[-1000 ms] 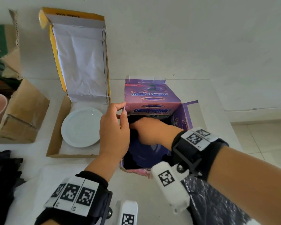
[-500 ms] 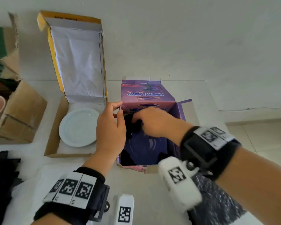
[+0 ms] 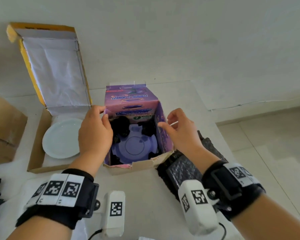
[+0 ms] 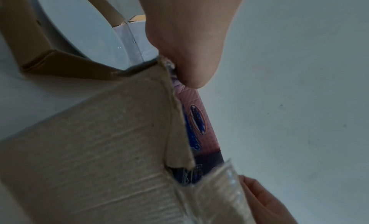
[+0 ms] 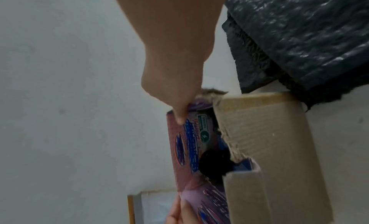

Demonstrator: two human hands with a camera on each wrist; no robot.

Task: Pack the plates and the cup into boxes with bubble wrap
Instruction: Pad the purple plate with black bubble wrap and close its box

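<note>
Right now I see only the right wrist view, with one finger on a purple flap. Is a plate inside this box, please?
Observer: Yes. In the head view a plate lies flat at the bottom of the purple box, on black bubble wrap.
Operator: Where is the left hand?
Observer: The left hand pinches the left corner of the back flap.
Operator: Is any plate not packed?
Observer: One white plate lies bare in the open flat box to the left.
</note>
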